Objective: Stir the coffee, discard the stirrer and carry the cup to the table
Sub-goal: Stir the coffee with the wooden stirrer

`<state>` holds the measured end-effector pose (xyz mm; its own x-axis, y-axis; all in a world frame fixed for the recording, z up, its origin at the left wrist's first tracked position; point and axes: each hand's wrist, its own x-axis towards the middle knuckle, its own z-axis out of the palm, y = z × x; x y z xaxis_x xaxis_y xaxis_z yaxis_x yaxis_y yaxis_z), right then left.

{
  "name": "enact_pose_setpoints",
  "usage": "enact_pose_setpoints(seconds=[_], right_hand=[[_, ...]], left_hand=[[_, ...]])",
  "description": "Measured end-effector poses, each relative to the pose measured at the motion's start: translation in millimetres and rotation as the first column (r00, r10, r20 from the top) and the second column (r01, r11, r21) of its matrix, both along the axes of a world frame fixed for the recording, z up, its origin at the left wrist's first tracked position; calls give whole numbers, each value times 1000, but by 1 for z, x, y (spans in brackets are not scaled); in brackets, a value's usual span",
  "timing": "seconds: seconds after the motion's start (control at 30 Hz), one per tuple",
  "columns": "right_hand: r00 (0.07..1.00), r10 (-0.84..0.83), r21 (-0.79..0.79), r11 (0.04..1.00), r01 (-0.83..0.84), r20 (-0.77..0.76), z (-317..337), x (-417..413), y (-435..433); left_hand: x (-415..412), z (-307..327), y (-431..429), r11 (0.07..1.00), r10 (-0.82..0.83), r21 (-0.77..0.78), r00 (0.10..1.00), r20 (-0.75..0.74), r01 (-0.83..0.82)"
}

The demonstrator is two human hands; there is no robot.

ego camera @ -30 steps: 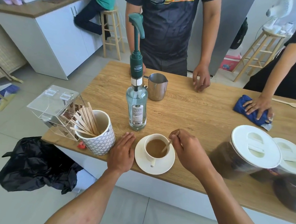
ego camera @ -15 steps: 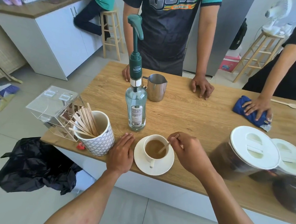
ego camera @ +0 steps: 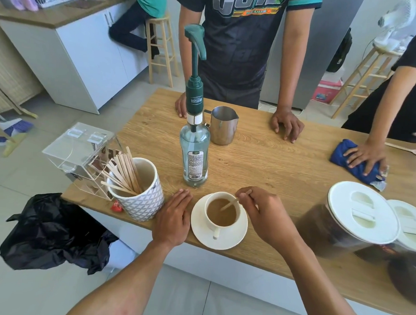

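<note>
Cup [ego camera: 220,213] of coffee is seated on saucer [ego camera: 218,238] at the near counter [ego camera: 262,160] edge, handle pointed toward the camera; stirrer [ego camera: 229,203] is pinched in the right hand [ego camera: 268,215] at the cup's right rim, tip dipped in the coffee. Left hand [ego camera: 172,219] is laid flat and empty, fingers together, on the counter just left of the saucer. Syrup bottle [ego camera: 194,151] is stood just behind the cup, stick mug [ego camera: 139,192] left of it, lidded jars [ego camera: 362,213] to its right.
</note>
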<state>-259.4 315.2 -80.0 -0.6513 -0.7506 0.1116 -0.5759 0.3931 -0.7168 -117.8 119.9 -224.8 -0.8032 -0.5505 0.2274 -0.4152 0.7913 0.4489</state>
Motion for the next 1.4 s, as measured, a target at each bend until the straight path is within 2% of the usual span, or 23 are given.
enact_pose_setpoints(seconds=[0.1,0.17,0.33,0.47,0.6,0.77,0.9,1.07,1.2,1.33,1.4], right_hand=[[1000,-15,30,999,15,-1,-2,1,0],[998,-57,-6,998,57,-28,-1,-1,-3],[1000,27,20,999,-27,-4,-1,3,-6],[998,-52,-8,999,52,-35,0,1,-4],[1000,4,-9,1000,-4,13,0,6,-5],[996,-81,-13,997,80,-31,2,1,-3],[1000,1,-12,1000,0,4,-1,6,-6],[995,-93,-6,996,92,-34,-1,1,-5],[1000,-12,3,1000,12,-5,-3,5,-7],[995,-88,-5,996,88,-57,-1,2,-7],[996,-71,-22,997,70,-46,0,3,-9]], left_hand=[[2,0,-1,1000,2,-1,1000,2,-2],[3,2,-3,1000,6,-3,1000,-5,-6],[4,2,-4,1000,-3,0,1000,-6,3],[3,0,-3,1000,-5,-10,1000,-4,5],[3,0,-3,1000,-4,-10,1000,-1,4],[2,1,-3,1000,-4,-15,1000,-11,4],[4,-1,-3,1000,-3,-11,1000,-16,3],[3,0,-3,1000,-1,-11,1000,-11,1],[3,-1,-3,1000,-5,-4,1000,-16,5],[3,0,-3,1000,0,-2,1000,-18,0],[3,-1,-3,1000,-5,-4,1000,-20,4]])
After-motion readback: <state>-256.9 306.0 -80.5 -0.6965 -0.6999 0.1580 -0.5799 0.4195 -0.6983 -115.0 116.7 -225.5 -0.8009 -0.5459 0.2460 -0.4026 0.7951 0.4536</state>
